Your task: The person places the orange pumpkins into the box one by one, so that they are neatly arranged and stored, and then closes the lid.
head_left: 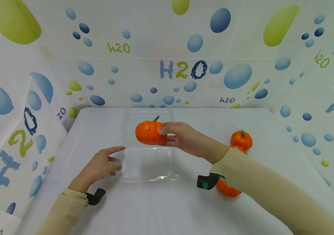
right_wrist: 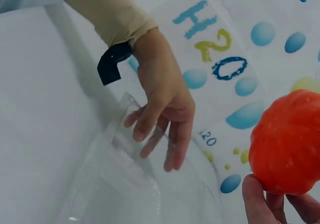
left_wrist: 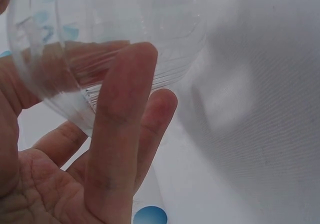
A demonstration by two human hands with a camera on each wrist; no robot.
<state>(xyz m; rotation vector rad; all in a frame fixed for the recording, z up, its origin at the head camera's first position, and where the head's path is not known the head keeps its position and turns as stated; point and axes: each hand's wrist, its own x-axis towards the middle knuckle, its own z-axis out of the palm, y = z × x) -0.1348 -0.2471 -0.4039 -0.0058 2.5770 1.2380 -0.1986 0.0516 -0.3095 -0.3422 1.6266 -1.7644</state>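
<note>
My right hand (head_left: 181, 137) holds an orange toy pumpkin (head_left: 149, 132) with a green stem, thumb in front and fingers behind. The pumpkin is raised over a clear plastic clamshell box (head_left: 147, 179), whose two halves lie spread apart on the table. In the right wrist view the same pumpkin (right_wrist: 287, 144) appears at the right edge above the fingertips. My left hand (head_left: 100, 166) is at the box's left wall, its fingers spread and fairly straight. In the left wrist view, fingers (left_wrist: 120, 119) lie alongside the clear wall (left_wrist: 145, 24), with one finger visible through the plastic.
To the right stands another orange pumpkin (head_left: 241, 141) with a green stem. More orange pumpkins (head_left: 228, 190) show partly behind the right forearm. The white-covered table (head_left: 167, 212) is backed by a printed curtain (head_left: 143, 49) with blue and green spots.
</note>
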